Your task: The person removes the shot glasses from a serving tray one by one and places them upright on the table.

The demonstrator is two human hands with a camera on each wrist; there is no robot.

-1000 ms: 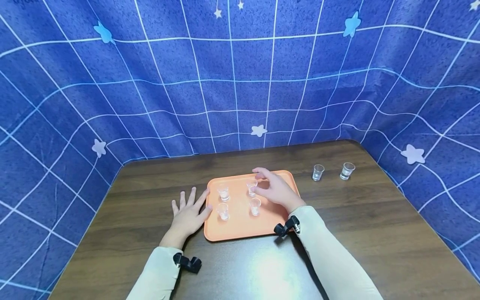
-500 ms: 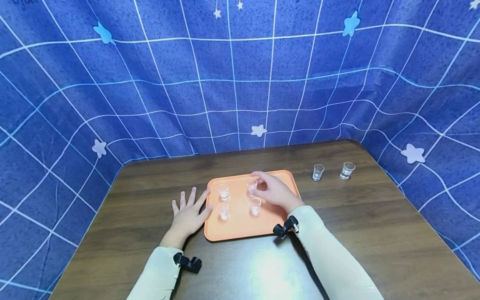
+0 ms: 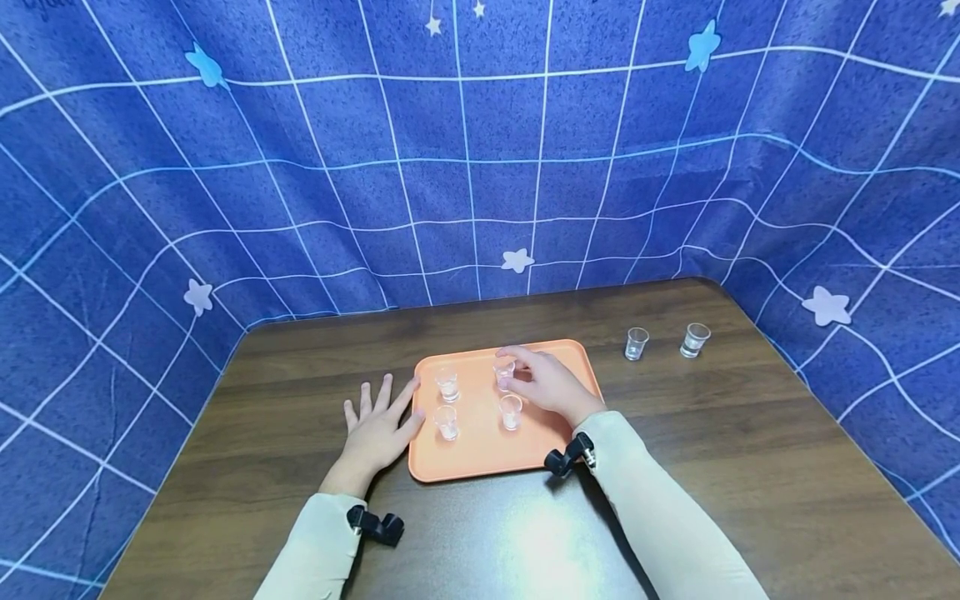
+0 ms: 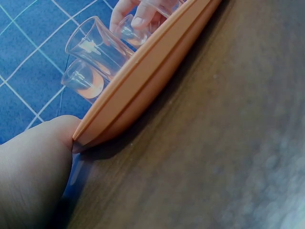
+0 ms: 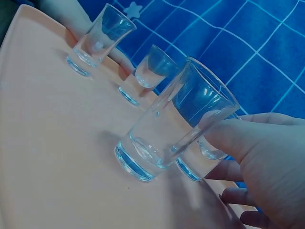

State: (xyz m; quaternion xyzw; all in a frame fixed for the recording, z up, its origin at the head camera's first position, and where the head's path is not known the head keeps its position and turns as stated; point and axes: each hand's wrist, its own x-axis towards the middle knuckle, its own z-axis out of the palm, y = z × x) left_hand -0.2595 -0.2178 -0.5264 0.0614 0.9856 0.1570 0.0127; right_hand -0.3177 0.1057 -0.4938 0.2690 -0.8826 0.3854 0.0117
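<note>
An orange tray (image 3: 480,462) lies on the table and carries several clear shot glasses standing in two rows. My right hand (image 3: 551,385) pinches the far right shot glass (image 3: 502,375) between thumb and fingers. In the right wrist view that glass (image 5: 198,164) stands upright on the tray, partly hidden behind the near right glass (image 5: 157,129). My left hand (image 3: 378,433) lies spread at the tray's left edge, thumb and forefinger touching the rim. Closest to it are the near left glass (image 3: 447,422) and the far left glass (image 3: 447,385).
Two more shot glasses, one (image 3: 636,343) beside the other (image 3: 694,340), stand on the brown wooden table (image 3: 720,433) right of the tray. A blue curtain (image 3: 480,167) with white lines and stars hangs behind the table and along both sides.
My right hand's fingers have lowered slightly and drawn in around the far right shot glass. The left hand and the tray have stayed put.
</note>
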